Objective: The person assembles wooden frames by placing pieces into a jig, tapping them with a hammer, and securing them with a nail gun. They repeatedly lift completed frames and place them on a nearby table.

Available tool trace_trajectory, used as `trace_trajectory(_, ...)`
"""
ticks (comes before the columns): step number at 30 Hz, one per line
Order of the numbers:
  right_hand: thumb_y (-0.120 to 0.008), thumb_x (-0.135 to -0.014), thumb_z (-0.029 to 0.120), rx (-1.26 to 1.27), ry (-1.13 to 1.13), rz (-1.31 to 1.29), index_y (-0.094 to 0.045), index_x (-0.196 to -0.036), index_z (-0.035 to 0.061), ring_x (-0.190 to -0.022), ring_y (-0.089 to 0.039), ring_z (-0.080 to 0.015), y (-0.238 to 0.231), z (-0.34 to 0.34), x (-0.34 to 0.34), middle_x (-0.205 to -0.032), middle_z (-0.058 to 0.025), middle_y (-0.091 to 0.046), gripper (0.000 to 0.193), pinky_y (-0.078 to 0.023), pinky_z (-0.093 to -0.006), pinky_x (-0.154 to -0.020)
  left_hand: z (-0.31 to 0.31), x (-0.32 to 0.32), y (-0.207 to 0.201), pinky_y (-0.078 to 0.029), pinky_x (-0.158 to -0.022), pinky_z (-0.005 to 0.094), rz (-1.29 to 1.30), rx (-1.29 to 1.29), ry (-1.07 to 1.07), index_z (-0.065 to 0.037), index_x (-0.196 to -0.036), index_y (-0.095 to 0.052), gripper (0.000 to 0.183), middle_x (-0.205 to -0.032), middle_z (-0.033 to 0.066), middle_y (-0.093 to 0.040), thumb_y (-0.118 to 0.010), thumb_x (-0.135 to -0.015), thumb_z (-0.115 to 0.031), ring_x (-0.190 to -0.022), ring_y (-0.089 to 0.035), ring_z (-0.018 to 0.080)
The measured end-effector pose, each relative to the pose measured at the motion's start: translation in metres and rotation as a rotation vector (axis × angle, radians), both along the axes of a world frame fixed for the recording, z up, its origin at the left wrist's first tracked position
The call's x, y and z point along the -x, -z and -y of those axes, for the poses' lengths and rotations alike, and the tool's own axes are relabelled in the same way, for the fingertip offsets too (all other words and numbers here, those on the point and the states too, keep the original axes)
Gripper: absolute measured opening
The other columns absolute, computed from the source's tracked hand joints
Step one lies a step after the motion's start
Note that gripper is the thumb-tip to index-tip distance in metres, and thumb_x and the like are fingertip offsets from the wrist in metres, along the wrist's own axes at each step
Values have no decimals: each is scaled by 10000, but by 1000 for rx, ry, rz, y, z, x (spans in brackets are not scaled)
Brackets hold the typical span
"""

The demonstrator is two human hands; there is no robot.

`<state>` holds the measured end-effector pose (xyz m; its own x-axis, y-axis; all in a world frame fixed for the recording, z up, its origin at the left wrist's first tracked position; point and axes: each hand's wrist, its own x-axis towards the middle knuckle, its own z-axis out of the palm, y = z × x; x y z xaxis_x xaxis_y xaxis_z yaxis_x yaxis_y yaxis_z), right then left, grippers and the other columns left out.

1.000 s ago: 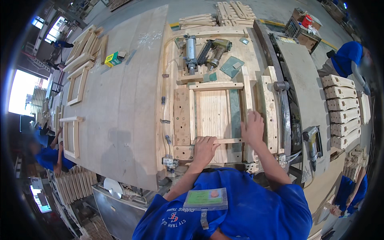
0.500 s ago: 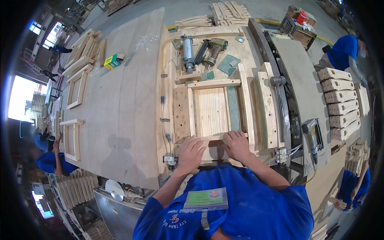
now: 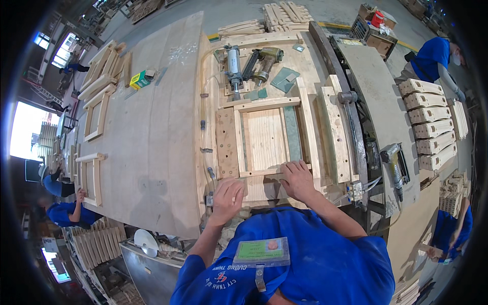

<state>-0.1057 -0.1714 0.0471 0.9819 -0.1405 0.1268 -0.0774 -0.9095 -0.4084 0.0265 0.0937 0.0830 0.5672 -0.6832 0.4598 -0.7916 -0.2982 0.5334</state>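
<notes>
A rectangular wooden frame (image 3: pixel 275 171) lies in a jig on the workbench, with a pale board (image 3: pixel 263 140) inside its outline. My right hand (image 3: pixel 298 181) is at the near right corner of the frame, fingers bent over the near rail. Just off the near left corner is my left hand (image 3: pixel 227 200), its fingers loosely curled and nothing visible in them. A drilled wooden block (image 3: pixel 225 145) borders the frame on the left, and an upright wooden rail (image 3: pixel 308 134) stands along its right side.
Beyond the frame lie a nail gun (image 3: pixel 267 66) and an air cylinder (image 3: pixel 234 68). A second nail gun (image 3: pixel 395 168) rests on the right, near stacked wooden parts (image 3: pixel 431 129). A green and yellow box (image 3: pixel 141 79) sits on the left tabletop. Co-workers are on both sides.
My left hand has come off the near rail and drawn back toward me and to the left. My right hand stays at the frame's corner. The near rail now shows more fully.
</notes>
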Motion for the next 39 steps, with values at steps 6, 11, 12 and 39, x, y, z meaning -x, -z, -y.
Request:
trace_trajectory(6,-813,-865,230,-10,44,-63,-619,-1374,19,-1335,-579,-377,-1,-3,4,-1370,-173,-635,584,-382,-555,-1215,51,-6,-2,-580,-898,452,-45,76,-99,-25,-1083,-745,210,-1057,162,-733,-794,-879,-11,-1009,-713,370)
trace_trajectory(11,-771,-907,167,-135,201,-6,-596,-1417,21,-1354,-560,-442,-41,7,47,-1384,-196,-628,559,-404,-572,-1171,117,-5,7,-570,-880,451,-133,136,15,-35,-1059,-742,148,-1023,137,-746,-781,-923,-79,-984,-718,341)
trace_trajectory(12,-755,-921,158,-118,292,36,-604,-1408,15,-1348,-558,-458,-46,14,64,-1394,-207,-624,529,-415,-575,-1157,128,-6,12,-567,-877,453,-157,144,40,-36,-1054,-742,138,-1020,133,-749,-776,-933,-93,-978,-718,338)
trace_trajectory(39,-753,-962,257,-1,752,-65,-518,-1519,25,-1307,-569,-471,-51,114,82,-1444,-266,-571,648,-494,-544,-1072,173,-22,76,-559,-872,493,-410,-191,-15,-31,-1043,-766,211,-971,180,-745,-686,-1007,-223,-952,-704,381)
